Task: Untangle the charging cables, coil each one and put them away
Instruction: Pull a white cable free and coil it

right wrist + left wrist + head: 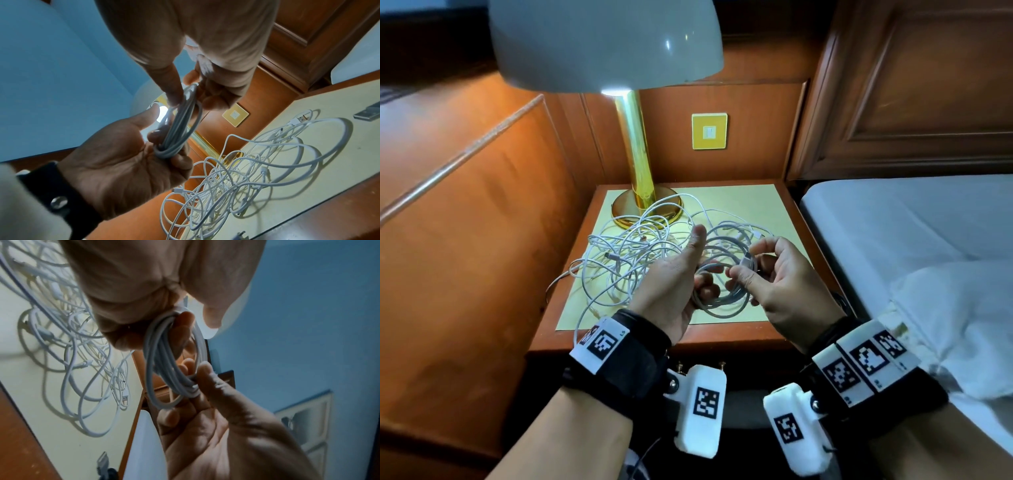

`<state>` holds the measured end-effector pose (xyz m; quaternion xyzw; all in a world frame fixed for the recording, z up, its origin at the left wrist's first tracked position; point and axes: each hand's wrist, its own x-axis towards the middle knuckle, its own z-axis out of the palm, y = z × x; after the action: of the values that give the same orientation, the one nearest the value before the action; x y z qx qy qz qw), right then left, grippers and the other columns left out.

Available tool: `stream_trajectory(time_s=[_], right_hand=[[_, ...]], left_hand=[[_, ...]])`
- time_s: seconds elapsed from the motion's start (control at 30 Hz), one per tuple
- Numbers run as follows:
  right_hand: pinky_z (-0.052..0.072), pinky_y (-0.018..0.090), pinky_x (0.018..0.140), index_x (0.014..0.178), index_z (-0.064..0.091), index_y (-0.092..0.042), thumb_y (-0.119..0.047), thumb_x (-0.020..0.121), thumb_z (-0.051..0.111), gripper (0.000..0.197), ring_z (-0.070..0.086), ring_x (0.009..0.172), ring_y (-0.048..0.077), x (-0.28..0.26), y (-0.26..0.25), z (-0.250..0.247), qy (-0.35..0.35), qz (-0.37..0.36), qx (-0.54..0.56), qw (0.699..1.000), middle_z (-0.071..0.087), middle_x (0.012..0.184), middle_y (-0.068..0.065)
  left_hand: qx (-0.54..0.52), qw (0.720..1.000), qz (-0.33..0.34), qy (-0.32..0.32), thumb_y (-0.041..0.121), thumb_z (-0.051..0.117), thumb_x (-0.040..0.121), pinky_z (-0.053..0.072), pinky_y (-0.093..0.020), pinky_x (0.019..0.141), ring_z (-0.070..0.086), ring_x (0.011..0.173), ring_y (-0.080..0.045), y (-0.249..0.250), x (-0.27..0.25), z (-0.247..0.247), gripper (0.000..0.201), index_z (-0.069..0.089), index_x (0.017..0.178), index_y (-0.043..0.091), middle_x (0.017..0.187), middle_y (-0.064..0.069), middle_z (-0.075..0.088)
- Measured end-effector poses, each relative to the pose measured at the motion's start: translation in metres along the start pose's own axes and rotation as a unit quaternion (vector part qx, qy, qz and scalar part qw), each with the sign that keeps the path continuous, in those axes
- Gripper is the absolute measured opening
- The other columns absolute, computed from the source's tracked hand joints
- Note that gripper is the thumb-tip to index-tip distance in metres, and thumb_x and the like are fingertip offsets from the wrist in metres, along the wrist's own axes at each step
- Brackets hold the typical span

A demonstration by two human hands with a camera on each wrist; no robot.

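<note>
The head view alone shows the brass lamp (635,150) at twelve o'clock on the nightstand (722,337); the wrist views alone show the USB plugs; the tangled cables (626,260), thin, white and looping, sprawl at nine o'clock on the cream top; the left hand (671,287), thumb raised, curls its fingers round the coiled cable (722,298), a neat grey-white ring held above the nightstand's front; the right hand (777,284) pinches its far side.

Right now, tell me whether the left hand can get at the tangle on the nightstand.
Probably not yet: the left hand holds the coil. The tangle lies just beyond it with nothing between.
</note>
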<state>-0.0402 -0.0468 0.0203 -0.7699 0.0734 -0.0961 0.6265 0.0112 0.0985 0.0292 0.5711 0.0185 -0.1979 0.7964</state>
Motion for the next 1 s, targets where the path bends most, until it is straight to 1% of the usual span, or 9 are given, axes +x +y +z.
stream_trajectory(time_s=[0.17,0.23,0.3,0.33,0.5,0.6,0.67,0.77,1.0], right_hand=[[0.054,0.046,0.091,0.118,0.043,-0.029,-0.02,0.09,0.07,0.039,0.072,0.084,0.016,-0.003,-0.001,0.003,-0.006,-0.039,-0.026,0.999,0.073,0.091,0.007],[0.056,0.032,0.087,0.132,0.039,-0.036,-0.014,0.093,0.067,0.053,0.07,0.08,0.011,-0.005,-0.003,0.004,0.0,-0.086,-0.057,0.995,0.071,0.088,0.002],[0.047,0.008,0.077,0.146,0.031,-0.038,-0.011,0.096,0.063,0.065,0.066,0.082,-0.003,-0.008,-0.007,0.005,-0.003,-0.114,-0.105,0.988,0.066,0.091,-0.01],[0.044,0.004,0.076,0.149,0.031,-0.038,-0.012,0.097,0.061,0.066,0.063,0.085,-0.008,-0.008,-0.007,0.005,-0.005,-0.114,-0.125,0.986,0.064,0.095,-0.013],[0.053,0.026,0.081,0.144,0.045,-0.031,-0.018,0.099,0.055,0.048,0.066,0.081,0.006,-0.006,-0.002,0.009,-0.015,-0.098,-0.186,0.978,0.069,0.091,-0.007],[0.055,0.036,0.082,0.126,0.059,-0.027,-0.019,0.099,0.054,0.028,0.068,0.083,0.012,-0.004,0.001,0.013,-0.008,-0.091,-0.195,0.977,0.067,0.085,-0.009],[0.055,0.041,0.078,0.109,0.063,-0.023,-0.022,0.1,0.053,0.014,0.069,0.08,0.015,-0.003,0.005,0.013,-0.011,-0.081,-0.198,0.977,0.068,0.082,-0.005],[0.052,0.039,0.071,0.09,0.06,-0.018,-0.03,0.101,0.053,0.017,0.064,0.071,0.015,-0.003,0.007,0.011,-0.031,-0.064,-0.216,0.974,0.064,0.071,-0.003],[0.056,0.049,0.075,0.1,0.059,-0.017,-0.034,0.103,0.047,0.022,0.066,0.08,0.027,-0.005,0.01,0.016,-0.046,-0.046,-0.203,0.977,0.066,0.082,0.004]], left_hand=[[-0.008,0.999,-0.033,0.0,0.057,0.066,0.077,0.04,-0.023,0.051,0.045,0.046,-0.011,0.001,-0.001,0.002,0.049,0.052,0.082,0.01,0.055,0.003,0.046],[-0.051,0.998,-0.038,0.0,0.055,0.059,0.087,0.035,-0.024,0.054,0.042,0.042,-0.009,0.001,-0.002,0.004,0.044,0.05,0.086,0.012,0.054,0.004,0.042],[-0.08,0.996,-0.038,-0.003,0.055,0.052,0.094,0.034,-0.021,0.048,0.038,0.041,-0.009,-0.001,-0.002,0.006,0.042,0.046,0.086,0.014,0.054,0.004,0.039],[-0.085,0.996,-0.034,0.002,0.054,0.051,0.095,0.034,-0.02,0.045,0.037,0.041,-0.009,-0.002,-0.002,0.006,0.041,0.044,0.084,0.015,0.054,0.004,0.038],[-0.076,0.997,-0.008,0.023,0.048,0.055,0.096,0.032,-0.024,0.048,0.037,0.042,-0.01,-0.008,-0.001,0.007,0.04,0.043,0.078,0.014,0.052,0.004,0.038],[-0.023,0.999,0.004,0.023,0.053,0.057,0.09,0.03,-0.025,0.047,0.035,0.043,-0.013,-0.01,0.0,0.007,0.045,0.042,0.07,0.016,0.053,0.002,0.033],[0.0,0.999,0.007,0.032,0.047,0.058,0.094,0.029,-0.024,0.042,0.033,0.042,-0.014,-0.013,0.003,0.006,0.046,0.041,0.065,0.017,0.052,0.001,0.031],[0.001,0.999,0.015,0.045,0.034,0.06,0.098,0.026,-0.024,0.044,0.03,0.042,-0.015,-0.014,0.006,0.005,0.044,0.04,0.062,0.018,0.051,0.001,0.03],[-0.029,0.998,0.03,0.057,0.023,0.055,0.102,0.027,-0.023,0.042,0.029,0.039,-0.011,-0.016,0.004,0.011,0.033,0.048,0.071,0.013,0.047,0.006,0.03]])
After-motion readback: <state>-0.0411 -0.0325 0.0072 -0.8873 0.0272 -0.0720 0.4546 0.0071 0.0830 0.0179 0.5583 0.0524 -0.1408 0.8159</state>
